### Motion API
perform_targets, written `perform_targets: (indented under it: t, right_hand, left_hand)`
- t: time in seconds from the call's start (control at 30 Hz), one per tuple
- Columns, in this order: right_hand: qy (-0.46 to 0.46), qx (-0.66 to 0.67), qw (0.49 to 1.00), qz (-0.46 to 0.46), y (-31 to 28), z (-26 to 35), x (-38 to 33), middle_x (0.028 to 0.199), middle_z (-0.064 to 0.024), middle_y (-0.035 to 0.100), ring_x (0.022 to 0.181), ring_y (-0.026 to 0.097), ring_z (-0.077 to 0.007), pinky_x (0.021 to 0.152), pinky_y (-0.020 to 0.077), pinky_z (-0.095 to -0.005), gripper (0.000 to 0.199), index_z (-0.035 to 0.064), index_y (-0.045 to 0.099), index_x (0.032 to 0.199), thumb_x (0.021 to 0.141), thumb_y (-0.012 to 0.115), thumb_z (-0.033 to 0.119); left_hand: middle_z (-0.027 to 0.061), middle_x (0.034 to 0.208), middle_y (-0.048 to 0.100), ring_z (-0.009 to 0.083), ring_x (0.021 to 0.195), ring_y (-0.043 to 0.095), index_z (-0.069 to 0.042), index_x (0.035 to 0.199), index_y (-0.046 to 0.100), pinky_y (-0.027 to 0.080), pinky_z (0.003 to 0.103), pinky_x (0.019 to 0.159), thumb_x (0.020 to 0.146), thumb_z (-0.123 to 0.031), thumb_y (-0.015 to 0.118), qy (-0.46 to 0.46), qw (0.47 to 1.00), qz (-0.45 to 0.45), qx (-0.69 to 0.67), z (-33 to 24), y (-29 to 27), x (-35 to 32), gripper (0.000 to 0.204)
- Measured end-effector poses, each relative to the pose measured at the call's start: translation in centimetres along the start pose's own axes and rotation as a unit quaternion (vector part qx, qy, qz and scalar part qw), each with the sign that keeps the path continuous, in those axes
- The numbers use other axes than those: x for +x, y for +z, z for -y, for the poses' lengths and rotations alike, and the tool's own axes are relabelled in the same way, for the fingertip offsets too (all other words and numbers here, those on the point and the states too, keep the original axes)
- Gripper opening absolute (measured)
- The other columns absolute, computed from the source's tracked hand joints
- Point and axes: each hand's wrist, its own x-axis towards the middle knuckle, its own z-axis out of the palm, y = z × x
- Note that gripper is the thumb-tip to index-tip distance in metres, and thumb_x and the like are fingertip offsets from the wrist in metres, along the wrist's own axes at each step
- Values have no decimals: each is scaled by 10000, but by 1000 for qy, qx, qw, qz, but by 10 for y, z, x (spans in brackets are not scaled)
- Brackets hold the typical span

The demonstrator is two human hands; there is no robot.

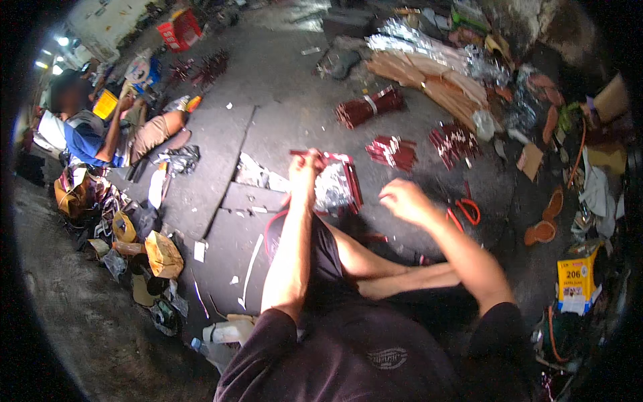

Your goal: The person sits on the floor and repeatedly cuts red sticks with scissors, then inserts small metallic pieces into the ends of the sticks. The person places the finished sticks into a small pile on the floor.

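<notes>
We've got the left hand [305, 173] clamped on the top edge of a red-and-silver foil packet bundle [337, 187], which hangs just right of it, long axis running down toward our lap. The right hand [404, 199] hovers well to the right, fingers curled together, whether on anything we cannot tell. Red scissors [463, 211] lie just beyond it on the floor [221, 154]
</notes>
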Motion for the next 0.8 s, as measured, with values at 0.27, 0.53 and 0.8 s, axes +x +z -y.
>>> perform_targets:
  t: [0.27, 0.53, 0.8]
  right_hand:
    - [45, -22, 998, -34, 194, -5, 94, 1084, -261, 570, 1037, 569, -430, 842, 475, -509, 170, 4, 581, 983, 872, 499, 104]
    - [147, -67, 987, 1, 176, 34, 85, 1210, -271, 522, 1132, 528, -441, 953, 438, -529, 415, 42, 520, 1245, 874, 576, 219]
    - [158, -59, 985, -18, 163, -12, 95, 1233, -273, 571, 1132, 558, -442, 972, 433, -507, 464, -25, 554, 1203, 986, 322, 313]
  left_hand:
    - [35, 718, 649, 111, 660, 597, -44, 832, 590, 493, 271, 654, 955, -234, 624, 1, 998, 61, -15, 2, 20, -15, 228]
    - [60, 802, 670, 140, 769, 642, -24, 924, 606, 517, 296, 751, 953, -252, 624, -25, 997, 78, 11, 2, 10, -16, 230]
    - [90, 835, 688, 141, 776, 639, 0, 922, 612, 508, 291, 755, 949, -270, 617, -18, 995, 90, 42, -13, 17, -28, 272]
